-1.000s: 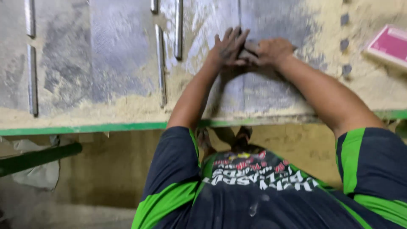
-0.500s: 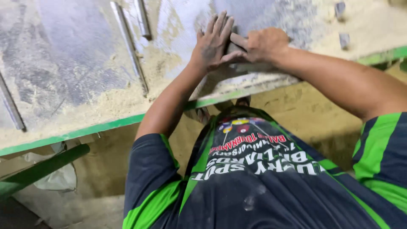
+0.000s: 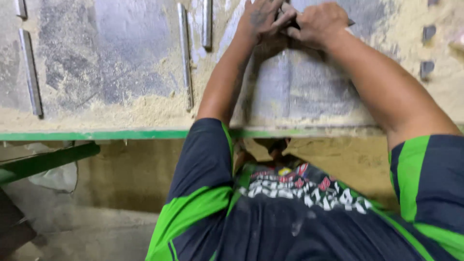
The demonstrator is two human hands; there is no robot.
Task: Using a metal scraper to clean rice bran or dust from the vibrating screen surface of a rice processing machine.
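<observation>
Both my hands meet at the far edge of the worktop point(image 3: 121, 134). Left hand point(image 3: 261, 19) lies flat, fingers spread, on a dark flat piece point(image 3: 349, 21) that barely shows; right hand point(image 3: 316, 21) is curled over it, grip closed as far as I can tell. Sawdust point(image 3: 140, 113) coats the metal surface, so the piece could slide under pressure. Metal bar point(image 3: 185, 60) lies just left of my forearm. No containers in view.
</observation>
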